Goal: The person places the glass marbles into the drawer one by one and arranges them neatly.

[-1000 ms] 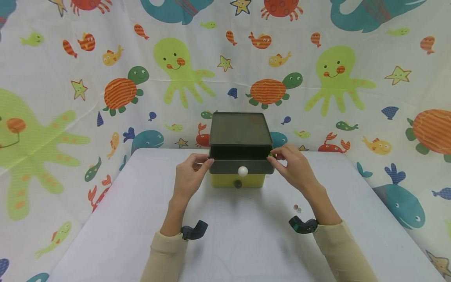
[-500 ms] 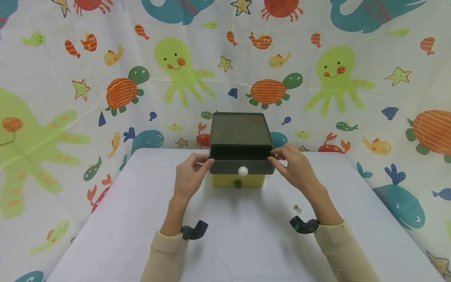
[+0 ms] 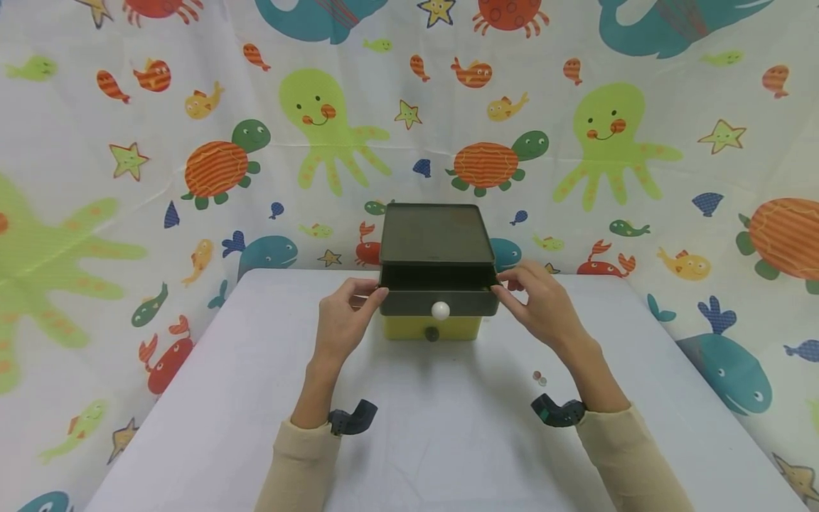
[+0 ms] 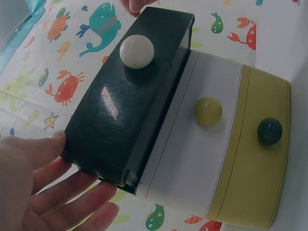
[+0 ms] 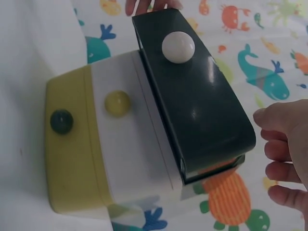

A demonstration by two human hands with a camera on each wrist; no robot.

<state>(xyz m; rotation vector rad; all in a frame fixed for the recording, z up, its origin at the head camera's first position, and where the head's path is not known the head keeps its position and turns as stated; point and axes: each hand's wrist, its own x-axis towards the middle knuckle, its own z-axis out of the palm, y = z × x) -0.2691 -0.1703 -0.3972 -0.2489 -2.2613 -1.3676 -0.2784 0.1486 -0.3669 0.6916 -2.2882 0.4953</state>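
A small chest of drawers (image 3: 437,231) has its dark green top drawer (image 3: 409,303) pulled out. The drawer carries a white knob (image 3: 441,310). Below it, the left wrist view shows a white drawer (image 4: 183,144) with a yellow knob and a yellow drawer (image 4: 250,178) with a dark green knob. My left hand (image 3: 345,316) pinches the top drawer's left end, thumb at the front and fingers along the side. My right hand (image 3: 537,306) is beside the drawer's right end. In the right wrist view its thumb tip is close to the front edge, its bent fingers apart from the drawer and holding nothing.
Two small coin-like discs (image 3: 540,379), one reddish and one silvery, lie on the white table (image 3: 422,441) right of the chest. A cloth printed with sea animals (image 3: 422,85) hangs behind the table. A tiny yellowish spot (image 3: 485,289) shows inside the drawer's right end.
My right hand has shifted slightly right, away from the drawer's right corner; the small greenish thing seen at its fingertips earlier is gone from them. Left hand and chest stay in place.
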